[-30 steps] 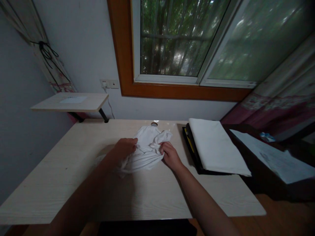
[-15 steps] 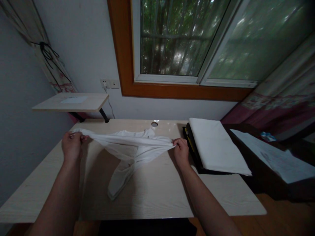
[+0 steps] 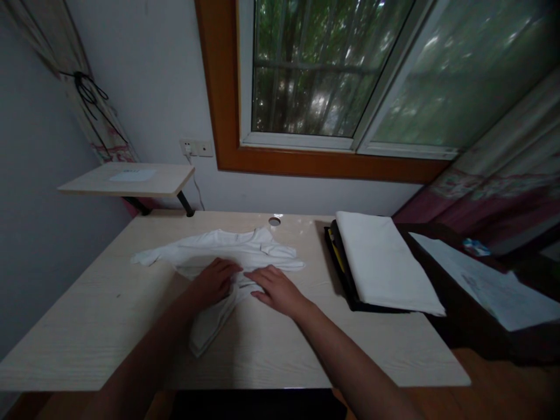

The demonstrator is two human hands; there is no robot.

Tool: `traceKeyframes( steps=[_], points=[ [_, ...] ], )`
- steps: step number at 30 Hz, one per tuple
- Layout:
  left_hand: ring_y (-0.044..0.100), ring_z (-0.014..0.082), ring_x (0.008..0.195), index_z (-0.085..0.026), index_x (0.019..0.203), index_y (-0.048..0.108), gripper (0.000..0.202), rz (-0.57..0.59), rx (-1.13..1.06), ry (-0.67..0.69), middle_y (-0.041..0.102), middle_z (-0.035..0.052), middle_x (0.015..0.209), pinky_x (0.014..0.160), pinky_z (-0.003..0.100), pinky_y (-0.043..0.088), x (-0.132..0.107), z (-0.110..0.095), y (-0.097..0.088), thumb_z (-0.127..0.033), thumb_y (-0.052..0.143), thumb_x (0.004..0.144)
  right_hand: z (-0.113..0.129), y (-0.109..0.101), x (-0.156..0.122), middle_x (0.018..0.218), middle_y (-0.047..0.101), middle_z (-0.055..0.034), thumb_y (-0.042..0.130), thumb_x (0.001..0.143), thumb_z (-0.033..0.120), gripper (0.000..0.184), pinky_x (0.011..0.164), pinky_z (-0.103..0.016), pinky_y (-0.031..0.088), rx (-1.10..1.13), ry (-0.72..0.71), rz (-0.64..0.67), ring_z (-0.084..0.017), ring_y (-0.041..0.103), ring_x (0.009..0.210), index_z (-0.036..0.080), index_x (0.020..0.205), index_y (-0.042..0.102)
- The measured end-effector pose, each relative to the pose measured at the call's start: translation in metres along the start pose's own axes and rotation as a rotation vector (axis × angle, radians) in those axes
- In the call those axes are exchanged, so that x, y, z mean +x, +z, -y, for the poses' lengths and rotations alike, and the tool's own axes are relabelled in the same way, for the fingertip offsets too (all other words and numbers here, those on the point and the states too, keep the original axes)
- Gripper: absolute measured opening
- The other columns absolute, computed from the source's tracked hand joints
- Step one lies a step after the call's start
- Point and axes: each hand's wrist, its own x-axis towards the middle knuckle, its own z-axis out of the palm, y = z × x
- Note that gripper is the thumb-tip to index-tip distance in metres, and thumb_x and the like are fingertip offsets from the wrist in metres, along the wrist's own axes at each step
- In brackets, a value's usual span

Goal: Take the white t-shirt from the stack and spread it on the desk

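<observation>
A white garment [image 3: 219, 252] lies spread sideways across the light wooden desk [image 3: 109, 315], with one part trailing toward the front edge. My left hand [image 3: 214, 281] rests on the garment's middle, fingers flat. Beside it, my right hand [image 3: 275, 289] lies flat on the cloth with fingers stretched out. Neither hand grips anything.
A folded white cloth [image 3: 380, 259] sits on a dark board [image 3: 345, 274] at the desk's right. A small shelf [image 3: 131, 179] stands at the back left. A dark table with papers [image 3: 494, 286] is at the far right. A window is behind the desk.
The hands pulled the bunched garment wide apart, then let go of its ends and came together flat on its middle. The garment now lies on the desk.
</observation>
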Motion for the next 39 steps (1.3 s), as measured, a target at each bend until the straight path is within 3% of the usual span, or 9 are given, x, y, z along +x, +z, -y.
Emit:
traceKeyframes(
  steps=[6, 12, 16, 20, 25, 29, 33, 36, 39],
  points=[
    [0.055, 0.0251, 0.111, -0.026, 0.123, 0.068, 0.05, 0.04, 0.04, 0.06, 0.059, 0.011, 0.124, 0.098, 0.043, 0.049, -0.012, 0.004, 0.003, -0.004, 0.054, 0.08, -0.006, 0.002, -0.004, 0.104, 0.061, -0.0088, 0.051, 0.098, 0.012, 0.024, 0.086, -0.04, 0.049, -0.089, 0.049, 0.01, -0.025, 0.054, 0.101, 0.024, 0.114, 0.064],
    [0.058, 0.0227, 0.108, -0.023, 0.105, 0.069, 0.026, -0.039, 0.007, -0.028, 0.058, 0.0098, 0.117, 0.092, 0.036, 0.052, -0.021, 0.015, -0.004, -0.012, 0.059, 0.084, -0.012, -0.009, -0.007, 0.107, 0.056, -0.0091, 0.043, 0.096, 0.01, 0.028, 0.089, -0.042, 0.05, 0.178, 0.104, -0.334, -0.025, 0.055, 0.103, 0.025, 0.116, 0.057],
    [0.059, 0.0216, 0.105, -0.021, 0.099, 0.064, 0.021, -0.272, 0.001, -0.106, 0.061, 0.0091, 0.112, 0.092, 0.036, 0.051, -0.025, 0.024, -0.014, -0.012, 0.049, 0.088, -0.021, -0.018, -0.013, 0.105, 0.055, -0.0075, 0.04, 0.098, 0.016, 0.023, 0.092, -0.042, 0.047, 0.242, 0.268, -0.66, -0.024, 0.055, 0.103, 0.025, 0.109, 0.058],
    [0.06, 0.0216, 0.099, -0.02, 0.091, 0.059, 0.019, -0.657, 0.03, -0.224, 0.063, 0.0079, 0.102, 0.09, 0.039, 0.05, -0.033, 0.036, -0.03, -0.012, 0.043, 0.086, -0.03, -0.031, -0.018, 0.102, 0.054, -0.0047, 0.044, 0.097, 0.021, 0.017, 0.091, -0.039, 0.044, 0.248, 0.477, -0.942, -0.022, 0.054, 0.1, 0.023, 0.103, 0.061],
    [0.059, 0.0227, 0.101, -0.021, 0.085, 0.059, 0.014, -0.901, 0.025, -0.364, 0.063, 0.0077, 0.1, 0.095, 0.042, 0.048, -0.038, 0.039, -0.042, -0.021, 0.045, 0.091, -0.034, -0.035, -0.02, 0.1, 0.056, -0.0028, 0.047, 0.094, 0.02, 0.017, 0.091, -0.036, 0.042, 0.263, 0.503, -0.997, -0.021, 0.054, 0.097, 0.022, 0.098, 0.062],
    [0.063, 0.0249, 0.106, -0.021, 0.078, 0.064, 0.022, -0.726, -0.271, -0.312, 0.069, 0.0099, 0.107, 0.097, 0.043, 0.049, -0.039, 0.03, -0.045, -0.029, 0.048, 0.091, -0.036, -0.027, -0.02, 0.101, 0.057, -0.0026, 0.05, 0.091, 0.023, 0.016, 0.092, -0.034, 0.041, 0.391, 0.532, -0.963, -0.02, 0.055, 0.099, 0.022, 0.1, 0.063],
    [0.068, 0.0268, 0.103, -0.018, 0.08, 0.071, 0.035, -0.236, -0.612, -0.353, 0.075, 0.0109, 0.107, 0.094, 0.041, 0.052, -0.038, 0.02, -0.043, -0.039, 0.047, 0.095, -0.041, -0.024, -0.022, 0.101, 0.061, -0.0014, 0.051, 0.091, 0.03, 0.019, 0.09, -0.032, 0.041, 0.602, 0.672, -0.961, -0.02, 0.055, 0.098, 0.023, 0.105, 0.062],
    [0.071, 0.0235, 0.088, -0.018, 0.103, 0.075, 0.044, 0.036, -0.583, -0.473, 0.075, 0.0101, 0.11, 0.084, 0.037, 0.055, -0.033, 0.016, -0.036, -0.048, 0.044, 0.099, -0.042, -0.026, -0.024, 0.103, 0.063, -0.0012, 0.052, 0.089, 0.031, 0.022, 0.088, -0.03, 0.041, 0.649, 0.723, -0.924, -0.021, 0.056, 0.097, 0.024, 0.106, 0.065],
    [0.07, 0.0233, 0.089, -0.022, 0.112, 0.074, 0.046, 0.075, -0.365, -0.482, 0.075, 0.0082, 0.112, 0.083, 0.036, 0.054, -0.025, 0.014, -0.03, -0.051, 0.042, 0.1, -0.041, -0.029, -0.024, 0.098, 0.065, -0.0005, 0.056, 0.087, 0.035, 0.022, 0.079, -0.029, 0.043, 0.786, 0.726, -0.864, -0.02, 0.057, 0.088, 0.024, 0.103, 0.068]
  ],
)
